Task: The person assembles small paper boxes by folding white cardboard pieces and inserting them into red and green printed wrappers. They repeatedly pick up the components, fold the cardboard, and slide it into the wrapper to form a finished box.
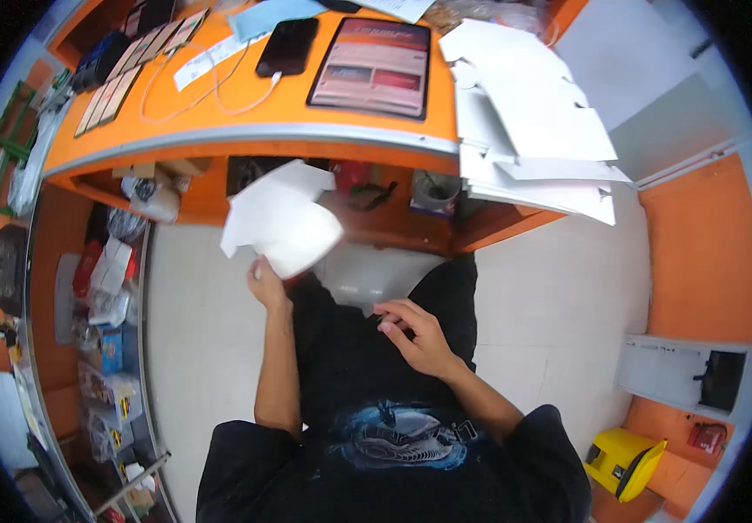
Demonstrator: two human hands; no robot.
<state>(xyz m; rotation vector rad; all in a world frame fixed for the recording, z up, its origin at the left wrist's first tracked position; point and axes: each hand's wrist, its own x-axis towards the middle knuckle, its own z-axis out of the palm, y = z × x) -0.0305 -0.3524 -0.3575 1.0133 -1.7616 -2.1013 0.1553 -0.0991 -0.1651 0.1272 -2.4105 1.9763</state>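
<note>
We saw the left hand with its fingers closed around the lower edge of one white flat cardboard blank, which it held up in front of the orange desk, below the desk's edge. The right hand held nothing; its fingers were loosely curled and rested against the dark trousers at the lap. Farther out, on the desk, lay one black phone with a white cable, one tablet, and one stack of white cardboard blanks overhanging the right end. One yellow device sat on the floor at the right.
</note>
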